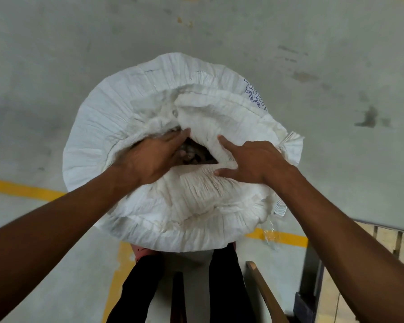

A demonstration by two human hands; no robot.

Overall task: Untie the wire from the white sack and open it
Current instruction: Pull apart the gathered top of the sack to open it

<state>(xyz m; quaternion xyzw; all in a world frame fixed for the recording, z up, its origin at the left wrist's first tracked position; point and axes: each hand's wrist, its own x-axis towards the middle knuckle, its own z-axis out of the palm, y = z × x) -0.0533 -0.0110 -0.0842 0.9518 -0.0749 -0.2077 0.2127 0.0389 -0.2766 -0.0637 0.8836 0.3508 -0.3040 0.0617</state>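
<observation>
A big white woven sack (pixel 131 108) stands upright on the floor in front of me, seen from above. Its crumpled mouth is parted in the middle, and dark contents (pixel 193 155) show through the small gap. My left hand (pixel 149 157) lies flat on the left lip of the gap, fingers stretched toward the opening. My right hand (pixel 250 159) presses on the right lip with forefinger and thumb spread apart. No wire is visible anywhere.
The grey concrete floor (pixel 313 66) carries yellow painted lines (pixel 26 190). My dark trouser legs (pixel 226 287) are below the sack. A wooden handle (pixel 266 294) leans at lower right, beside a dark frame (pixel 313 276) and wooden slats (pixel 387 243).
</observation>
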